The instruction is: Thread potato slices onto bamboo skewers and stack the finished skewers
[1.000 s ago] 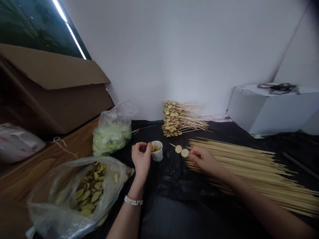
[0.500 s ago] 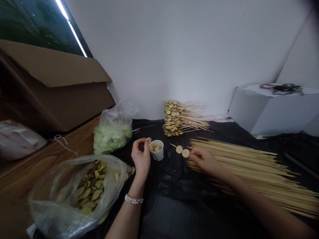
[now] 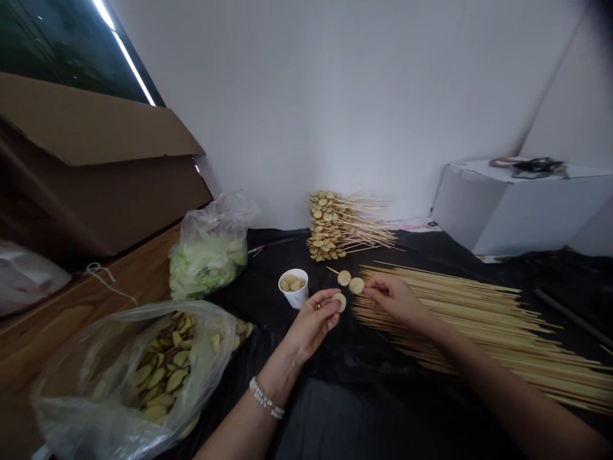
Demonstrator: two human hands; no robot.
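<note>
Pinching a round slice (image 3: 340, 301) at left hand (image 3: 313, 319) fingertips, wrist bent right, just near of the skewer (image 3: 350, 282); gripping that two-slice skewer in right hand (image 3: 390, 297), right of white cup (image 3: 294, 289).

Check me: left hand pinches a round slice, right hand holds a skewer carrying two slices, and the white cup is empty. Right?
Not quite. The head view shows the white cup holding several slices, not empty. The left hand does pinch a slice, and the right hand holds the skewer with two slices.
</note>
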